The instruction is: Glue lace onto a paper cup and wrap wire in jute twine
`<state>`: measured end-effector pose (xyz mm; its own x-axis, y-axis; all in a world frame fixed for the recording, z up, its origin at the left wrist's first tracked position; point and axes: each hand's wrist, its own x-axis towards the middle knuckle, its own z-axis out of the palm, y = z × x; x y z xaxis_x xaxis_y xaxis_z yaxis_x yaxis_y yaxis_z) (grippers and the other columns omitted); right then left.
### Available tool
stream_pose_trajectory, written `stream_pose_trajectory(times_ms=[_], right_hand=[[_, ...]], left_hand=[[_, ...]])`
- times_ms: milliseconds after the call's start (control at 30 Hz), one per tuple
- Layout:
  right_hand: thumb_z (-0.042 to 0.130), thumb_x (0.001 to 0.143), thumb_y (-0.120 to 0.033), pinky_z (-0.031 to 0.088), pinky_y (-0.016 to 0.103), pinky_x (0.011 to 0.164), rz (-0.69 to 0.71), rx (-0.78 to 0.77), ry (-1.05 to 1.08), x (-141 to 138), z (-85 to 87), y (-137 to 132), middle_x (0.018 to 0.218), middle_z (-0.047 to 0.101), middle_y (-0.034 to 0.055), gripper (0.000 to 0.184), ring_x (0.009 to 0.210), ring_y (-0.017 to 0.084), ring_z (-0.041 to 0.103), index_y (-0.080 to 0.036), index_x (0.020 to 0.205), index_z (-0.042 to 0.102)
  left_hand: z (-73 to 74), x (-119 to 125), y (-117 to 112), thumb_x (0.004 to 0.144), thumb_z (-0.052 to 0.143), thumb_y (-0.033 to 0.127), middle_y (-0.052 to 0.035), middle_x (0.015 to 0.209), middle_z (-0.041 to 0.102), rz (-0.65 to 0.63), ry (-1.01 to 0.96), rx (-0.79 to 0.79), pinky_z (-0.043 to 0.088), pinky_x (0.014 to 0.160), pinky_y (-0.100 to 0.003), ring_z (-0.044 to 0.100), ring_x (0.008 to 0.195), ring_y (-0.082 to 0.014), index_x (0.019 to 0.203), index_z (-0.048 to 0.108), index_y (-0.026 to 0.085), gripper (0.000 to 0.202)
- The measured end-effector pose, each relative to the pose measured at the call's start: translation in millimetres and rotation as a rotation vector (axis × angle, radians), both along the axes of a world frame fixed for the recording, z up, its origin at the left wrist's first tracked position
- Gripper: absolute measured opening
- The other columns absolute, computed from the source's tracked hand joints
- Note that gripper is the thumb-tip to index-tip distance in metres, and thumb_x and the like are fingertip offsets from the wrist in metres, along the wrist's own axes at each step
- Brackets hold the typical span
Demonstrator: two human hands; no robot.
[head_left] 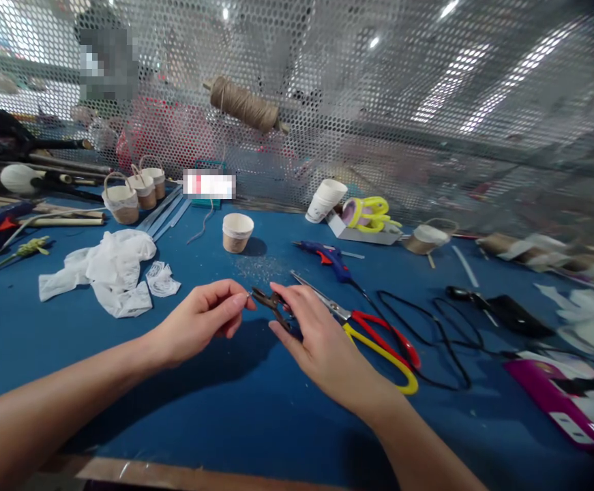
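Observation:
Dark pliers (272,307) are gripped in my right hand (322,341), their jaws pointing left toward my other fingertips. My left hand (202,317) pinches something tiny right at the tip of the jaws; it is too small to name. Behind my hands stands a small paper cup (237,233) with a brown wrapped lower part and a pale rim. Small bits lie scattered on the blue table (184,402) between the cup and my hands. Beside my right hand lie scissors (373,337) with one red and one yellow handle.
A blue glue gun (327,258) lies behind the scissors, its black cord looping right. White lace (117,266) is heaped at left, near small handled baskets (121,203). Stacked white cups (324,201), yellow-handled scissors (373,213) and a magenta power strip (547,402) are at right. Twine (245,103) hangs on the mesh.

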<state>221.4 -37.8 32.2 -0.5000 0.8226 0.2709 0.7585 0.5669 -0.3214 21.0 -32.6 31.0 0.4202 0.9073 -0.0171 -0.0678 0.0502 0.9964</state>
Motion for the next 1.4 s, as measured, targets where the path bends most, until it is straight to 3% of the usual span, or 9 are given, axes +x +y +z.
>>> stream_pose_trajectory(times_ms=[200,400,500,600,767,900,1100,1267,1400], right_hand=[[0.042,0.089,-0.033,0.046,0.046,0.088,0.039,-0.047,0.022,-1.5,1.2,0.3,0.112,0.052,0.0122,0.038,0.106,0.026,0.052,-0.023,0.126,0.039],[0.041,0.09,-0.035,0.05,0.04,0.079,0.0,-0.151,0.019,-6.0,3.1,-2.2,0.103,0.055,0.0101,0.034,0.091,0.022,0.057,-0.018,0.119,0.045],[0.04,0.091,-0.033,0.05,0.036,0.076,0.004,-0.186,0.046,-5.8,2.6,-2.5,0.098,0.055,0.0085,0.029,0.086,0.02,0.058,-0.019,0.114,0.048],[0.04,0.091,-0.032,0.051,0.035,0.075,0.006,-0.205,0.052,-4.3,2.3,-2.3,0.095,0.055,0.0072,0.025,0.083,0.018,0.059,-0.021,0.111,0.049],[0.043,0.09,-0.031,0.051,0.033,0.072,0.079,-0.19,0.089,-4.0,5.8,-2.5,0.093,0.057,0.006,0.022,0.081,0.018,0.06,-0.023,0.11,0.05],[0.045,0.089,-0.028,0.051,0.033,0.073,0.147,-0.16,0.077,-5.8,9.0,-3.2,0.093,0.058,0.0066,0.021,0.082,0.018,0.059,-0.023,0.108,0.051],[0.046,0.089,-0.027,0.05,0.033,0.072,0.139,-0.11,0.071,-5.3,7.1,-2.2,0.091,0.057,0.0069,0.021,0.08,0.018,0.058,-0.02,0.107,0.05],[0.043,0.09,-0.029,0.05,0.033,0.07,0.063,-0.14,0.038,-7.0,7.1,-3.2,0.089,0.056,0.0067,0.021,0.078,0.018,0.058,-0.02,0.107,0.051],[0.043,0.09,-0.032,0.05,0.036,0.075,0.037,-0.181,0.014,-7.0,6.4,-3.0,0.095,0.056,0.0083,0.026,0.084,0.019,0.059,-0.018,0.111,0.049]], left_hand=[[-1.9,-0.6,0.1,0.085,0.045,0.038,0.008,0.048,0.038,-0.001,0.062,0.032,0.023,0.044,-0.019,0.03,0.044,-0.0055,0.078,0.053,0.016,0.024],[-1.4,0.8,-4.4,0.085,0.042,0.028,0.0064,0.054,0.04,0.116,0.349,0.306,0.027,0.047,-0.02,0.033,0.048,-0.0068,0.081,0.057,0.015,0.02],[-0.9,0.6,-4.1,0.085,0.043,0.027,0.0061,0.054,0.043,0.138,0.4,0.347,0.028,0.048,-0.02,0.035,0.049,-0.0072,0.082,0.059,0.016,0.02],[1.6,-2.6,0.2,0.085,0.045,0.03,0.0051,0.053,0.049,0.049,0.315,0.197,0.03,0.047,-0.019,0.039,0.047,-0.0069,0.077,0.058,0.015,0.021],[5.8,-14.2,10.4,0.083,0.049,0.039,-0.0011,0.06,0.061,-0.288,-0.069,-0.319,0.028,0.041,-0.019,0.041,0.04,-0.0054,0.082,0.061,0.014,0.028],[4.3,-19.9,12.8,0.077,0.058,0.039,-0.0009,0.052,0.06,-0.473,-0.116,-0.46,0.023,0.038,-0.019,0.039,0.036,-0.0057,0.078,0.063,0.015,0.024],[5.3,-12.4,5.3,0.08,0.053,0.036,0.0035,0.046,0.052,-0.307,-0.042,-0.248,0.02,0.042,-0.02,0.032,0.039,-0.0056,0.073,0.061,0.016,0.023],[6.1,-6.5,0.8,0.085,0.043,0.03,0.0045,0.05,0.051,-0.135,0.218,0.098,0.028,0.047,-0.02,0.038,0.046,-0.007,0.076,0.059,0.015,0.024],[4.2,-4.1,0.8,0.085,0.04,0.026,0.0048,0.052,0.052,-0.046,0.362,0.235,0.03,0.048,-0.019,0.039,0.047,-0.0073,0.075,0.058,0.015,0.024]])
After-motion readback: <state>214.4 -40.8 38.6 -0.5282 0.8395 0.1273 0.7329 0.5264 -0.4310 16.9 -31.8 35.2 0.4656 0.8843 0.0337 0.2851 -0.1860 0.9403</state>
